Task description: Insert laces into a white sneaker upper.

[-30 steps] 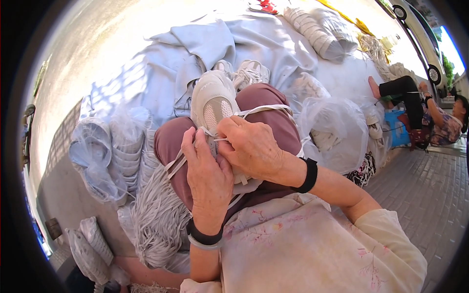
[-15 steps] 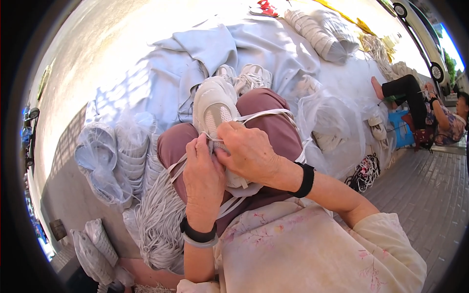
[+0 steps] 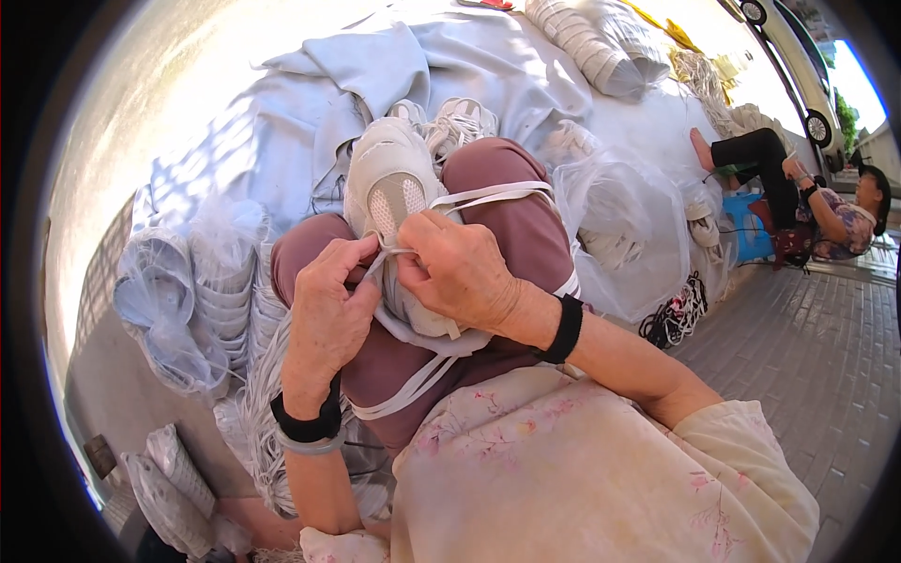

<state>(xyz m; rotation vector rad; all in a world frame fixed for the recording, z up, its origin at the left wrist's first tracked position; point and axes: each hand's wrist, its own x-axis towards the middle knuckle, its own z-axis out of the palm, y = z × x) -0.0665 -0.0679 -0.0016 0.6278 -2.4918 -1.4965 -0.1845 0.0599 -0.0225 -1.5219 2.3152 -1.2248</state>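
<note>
A white sneaker [image 3: 389,155] with a mesh toe panel rests across my lap, its toe pointing away from me. Over its tongue, my left hand [image 3: 328,305] pinches a flat white shoelace [image 3: 391,251] between thumb and fingers. My right hand [image 3: 460,274] is closed on the same lace at the other side of the shoe, its fingertips partly hidden. The lace stretches across the short gap between the hands. Loose lace lengths lie over my right knee [image 3: 497,159] and below the sneaker's heel. Beyond the toe stand more laced sneakers [image 3: 466,122].
A bundle of white laces [image 3: 267,413] hangs by my left thigh. Bagged stacks of shoe parts [image 3: 155,300] stand at the left; a clear bag [image 3: 619,235] of shoes lies at the right. A pale sheet [image 3: 488,70] covers the ground ahead. Another person [image 3: 826,206] sits far right.
My left hand has moved left, away from the right hand, drawing lace out between them. The whole view has shifted slightly, so the surroundings sit further up and left.
</note>
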